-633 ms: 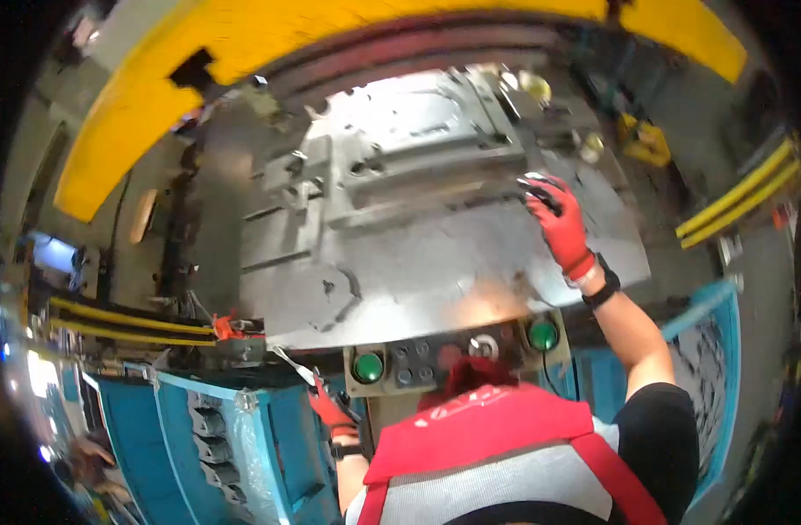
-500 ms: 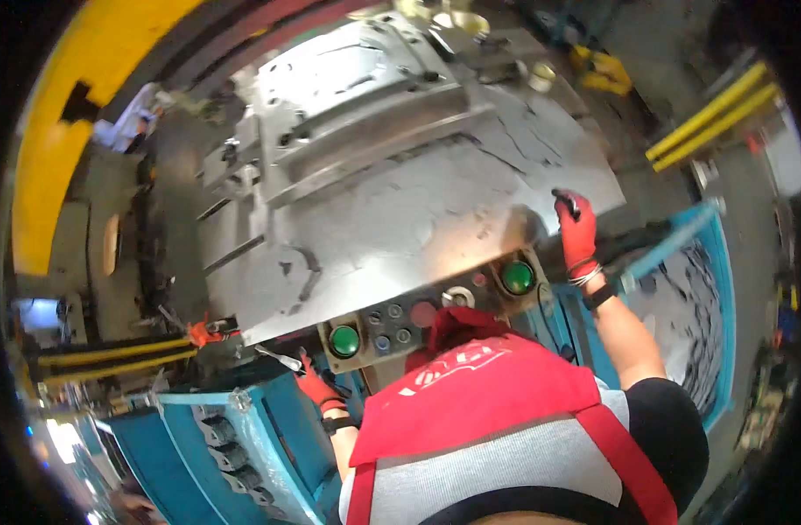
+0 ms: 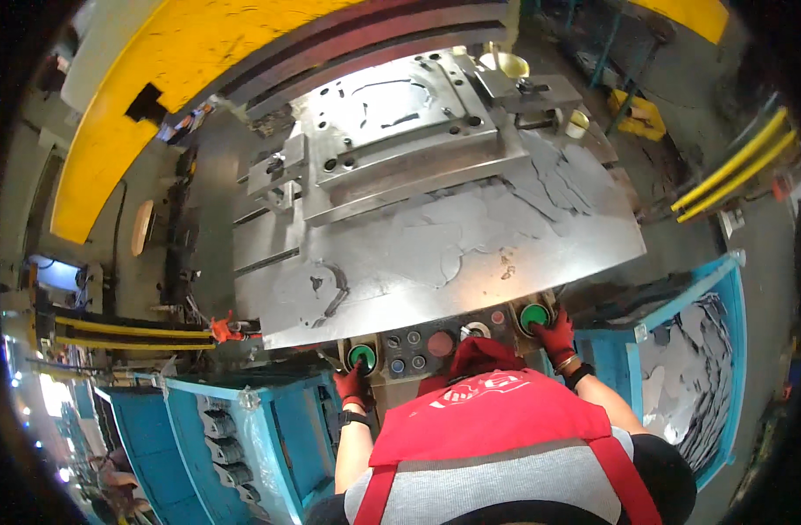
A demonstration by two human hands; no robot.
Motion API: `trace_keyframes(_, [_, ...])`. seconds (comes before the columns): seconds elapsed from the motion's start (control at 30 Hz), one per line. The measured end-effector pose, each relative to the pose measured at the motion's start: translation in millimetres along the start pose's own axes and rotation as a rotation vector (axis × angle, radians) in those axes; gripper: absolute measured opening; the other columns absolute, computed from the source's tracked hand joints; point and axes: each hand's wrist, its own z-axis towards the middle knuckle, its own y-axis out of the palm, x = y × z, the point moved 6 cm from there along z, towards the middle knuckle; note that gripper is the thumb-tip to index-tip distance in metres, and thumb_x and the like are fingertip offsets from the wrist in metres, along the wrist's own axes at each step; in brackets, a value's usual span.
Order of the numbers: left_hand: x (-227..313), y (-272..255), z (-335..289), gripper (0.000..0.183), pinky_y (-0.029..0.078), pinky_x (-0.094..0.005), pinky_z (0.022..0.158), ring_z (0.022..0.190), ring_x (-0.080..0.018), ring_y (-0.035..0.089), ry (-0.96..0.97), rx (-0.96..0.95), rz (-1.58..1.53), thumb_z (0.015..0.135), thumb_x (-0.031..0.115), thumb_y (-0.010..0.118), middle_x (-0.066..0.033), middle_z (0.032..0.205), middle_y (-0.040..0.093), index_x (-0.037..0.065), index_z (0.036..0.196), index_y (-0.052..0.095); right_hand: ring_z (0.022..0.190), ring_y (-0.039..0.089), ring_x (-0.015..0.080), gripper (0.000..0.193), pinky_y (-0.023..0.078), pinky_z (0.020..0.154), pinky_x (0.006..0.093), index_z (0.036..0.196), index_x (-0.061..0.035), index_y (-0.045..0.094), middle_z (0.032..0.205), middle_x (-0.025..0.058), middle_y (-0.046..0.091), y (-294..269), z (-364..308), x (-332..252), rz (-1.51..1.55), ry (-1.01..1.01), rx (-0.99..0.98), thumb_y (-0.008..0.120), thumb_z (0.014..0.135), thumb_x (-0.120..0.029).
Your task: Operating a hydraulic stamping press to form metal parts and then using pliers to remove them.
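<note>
My left hand (image 3: pixel 352 385), in a red glove, is at the left green push button (image 3: pixel 362 357) of the control panel, its thumb reaching onto the button. On the right green button (image 3: pixel 534 318) rests a digit of my right hand (image 3: pixel 555 341), also gloved in red. Both hands have fingers apart, and I see nothing held in either. Between the buttons, the control panel (image 3: pixel 409 353) carries several smaller knobs and a larger red button. Beyond it spreads a flat metal press bed (image 3: pixel 392 302), with a metal die (image 3: pixel 409 144) bolted toward the back.
A yellow press frame (image 3: pixel 112 114) arches over the far left. Blue bins stand either side of me: the right bin (image 3: pixel 731 350) holds flat metal pieces, the left bin (image 3: pixel 182 429) stacked dark parts. Yellow bars (image 3: pixel 733 166) flank the right. Thin scraps (image 3: pixel 549 184) lie on the bed.
My right hand has come down from above the bed's right corner to the right button. My left hand has moved right onto its button; the silvery long thing beside it no longer shows.
</note>
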Motion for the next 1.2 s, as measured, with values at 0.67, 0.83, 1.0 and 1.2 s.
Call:
trace_keyframes(0.67, [-18.7,3.0,22.8,0.084,0.043,-0.0414,0.089,0.107,-0.037,0.052,0.298,0.09,0.454,0.056,0.048,0.078,-0.0216,0.114,0.056,0.001,0.118,0.045,0.118,0.036,0.0419,0.106,0.031,0.099,0.045,0.136,-0.0084,0.025,0.127,0.0273,0.037,0.6,3.7,5.2,0.019,0.041,0.044,0.081,0.051,-0.037])
trace_keyframes(0.83, [-28.3,-3.5,29.9,0.073,0.045,-0.0413,0.083,0.102,-0.0355,0.055,0.255,0.091,0.115,0.064,0.044,0.075,-0.0216,0.111,0.057,0.0,0.114,0.047,0.116,0.038,0.0428,0.108,0.033,0.097,0.0459,0.137,-0.0079,0.024,0.126,0.0288,0.038,1.6,4.6,4.0,-0.005,0.028,0.019,0.081,0.051,-0.04])
trace_keyframes(1.0, [12.5,-27.7,-61.6,0.039,0.046,-0.0341,0.051,0.068,-0.0209,0.055,0.155,0.212,-0.578,0.086,0.038,0.054,-0.007,0.089,0.057,0.004,0.105,0.051,0.112,0.042,0.0428,0.107,0.036,0.094,0.0457,0.136,-0.0061,0.026,0.124,0.0282,0.04,0.6,4.8,10.3,0.063,-0.014,0.051,0.081,0.051,-0.042])
trace_keyframes(1.2, [93.5,-63.9,-143.2,0.037,0.045,-0.0282,0.054,0.064,-0.017,0.053,0.676,0.075,-0.445,0.09,0.035,0.047,-0.0034,0.085,0.055,0.006,0.112,0.051,0.115,0.041,0.04,0.109,0.036,0.095,0.0433,0.136,-0.0022,0.025,0.125,0.028,0.04,8.1,14.7,19.3,0.17,-0.044,-0.055,0.081,0.052,-0.042])
